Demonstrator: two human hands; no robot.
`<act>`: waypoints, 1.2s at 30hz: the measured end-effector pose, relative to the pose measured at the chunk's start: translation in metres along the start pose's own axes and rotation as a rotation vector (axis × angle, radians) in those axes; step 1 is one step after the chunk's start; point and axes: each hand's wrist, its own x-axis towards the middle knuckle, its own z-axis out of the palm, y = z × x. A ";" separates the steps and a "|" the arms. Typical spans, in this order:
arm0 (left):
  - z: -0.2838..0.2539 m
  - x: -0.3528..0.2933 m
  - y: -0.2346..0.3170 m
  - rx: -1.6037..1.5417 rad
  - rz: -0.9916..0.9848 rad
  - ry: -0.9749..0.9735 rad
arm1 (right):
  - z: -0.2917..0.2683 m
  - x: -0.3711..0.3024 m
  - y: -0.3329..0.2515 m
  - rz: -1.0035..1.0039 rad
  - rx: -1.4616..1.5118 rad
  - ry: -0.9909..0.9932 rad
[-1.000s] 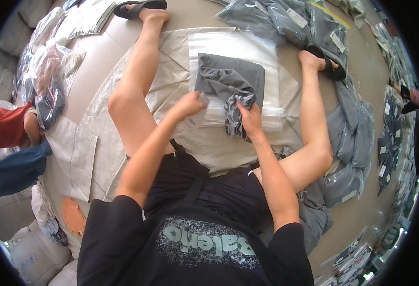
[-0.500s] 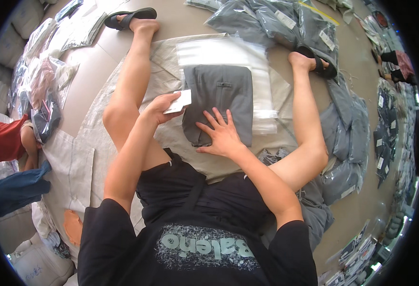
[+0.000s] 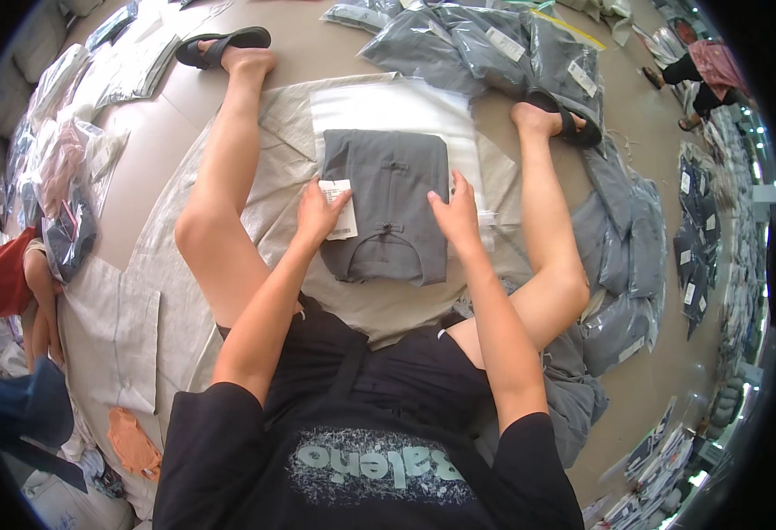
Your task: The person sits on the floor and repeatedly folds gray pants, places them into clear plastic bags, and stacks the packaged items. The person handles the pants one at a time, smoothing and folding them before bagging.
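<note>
Folded grey garment (image 3: 406, 199) lies flat between the two hands, spread legs either side. Strip of beige cloth (image 3: 379, 309) shows between its near edge and the black shorts (image 3: 406, 367); more cloth between each hand and the leg beside it. Far and right edges sit on a stack of clear plastic bags (image 3: 344, 106), which sticks out past both.

Garment: matte woven fabric, near-rectangular, banded round neckline toward the person, two knot-style closures along the center. Bags smooth and shiny, cloth coarse and creased. Bagged grey garments (image 3: 644, 238) beyond the right leg, glossy film, wrinkled.

Left hand (image 3: 319, 212) at garment's left edge, fingers half bent, thumb across a white tag (image 3: 343, 223) overlapping that edge; can't tell if tag is pinched or only pressed. Right hand (image 3: 457, 216) at right edge, thumb and fingers apart, nothing gripped; thumb tip meets the edge, contact unclear.
</note>
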 end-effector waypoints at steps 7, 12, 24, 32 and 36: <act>0.010 -0.013 0.012 0.199 0.213 0.141 | 0.005 0.029 0.005 0.342 0.550 -0.432; 0.010 -0.005 0.008 -0.163 0.051 0.032 | 0.002 0.033 -0.023 0.454 0.519 -0.407; -0.032 -0.019 0.032 -0.715 -0.444 -0.365 | 0.038 0.016 -0.006 0.178 -0.052 -0.281; -0.008 -0.033 0.058 -0.037 -0.029 0.004 | 0.054 -0.014 -0.024 -0.024 -0.011 -0.076; 0.009 -0.042 0.085 -0.027 0.008 0.017 | 0.048 -0.014 -0.033 0.163 0.647 -0.351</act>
